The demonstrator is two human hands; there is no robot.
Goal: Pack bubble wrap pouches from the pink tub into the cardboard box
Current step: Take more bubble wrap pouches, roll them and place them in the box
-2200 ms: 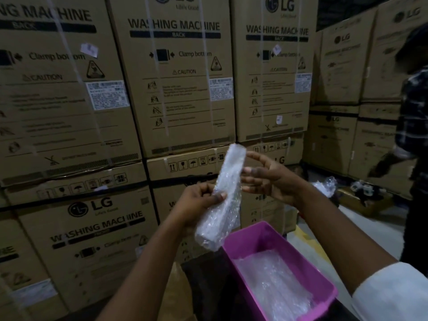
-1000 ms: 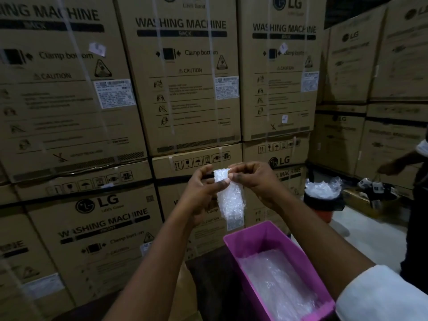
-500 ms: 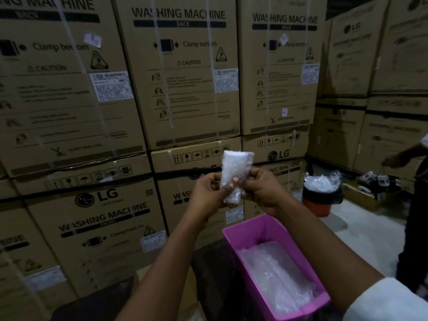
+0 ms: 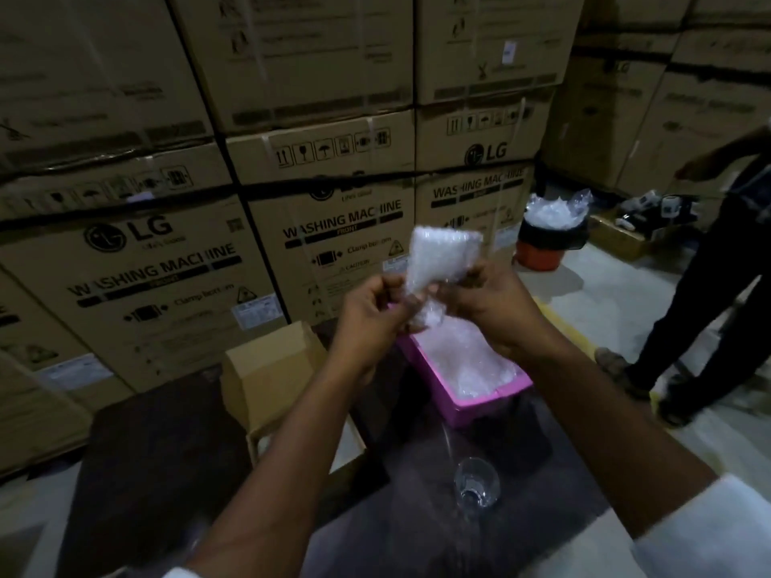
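Observation:
A folded bubble wrap pouch (image 4: 442, 256) is held up in front of me, above the far end of the pink tub (image 4: 467, 406). My left hand (image 4: 371, 310) pinches its lower left side and my right hand (image 4: 484, 298) grips its lower right side. The tub sits on a dark table and holds more bubble wrap (image 4: 471, 360). An open cardboard box (image 4: 271, 369) stands to the left of the tub, under my left forearm, with one flap raised.
A clear glass (image 4: 475, 486) stands on the dark table (image 4: 167, 452) near me. Stacked washing machine cartons (image 4: 167, 252) wall off the far side. An orange bucket (image 4: 542, 252) with bubble wrap stands on the floor at right, and a person (image 4: 709, 285) stands beside it.
The long pouch has been folded shorter between both hands. My view has tipped downward, bringing the cardboard box, the table and the glass into sight. Both hands still hold the pouch.

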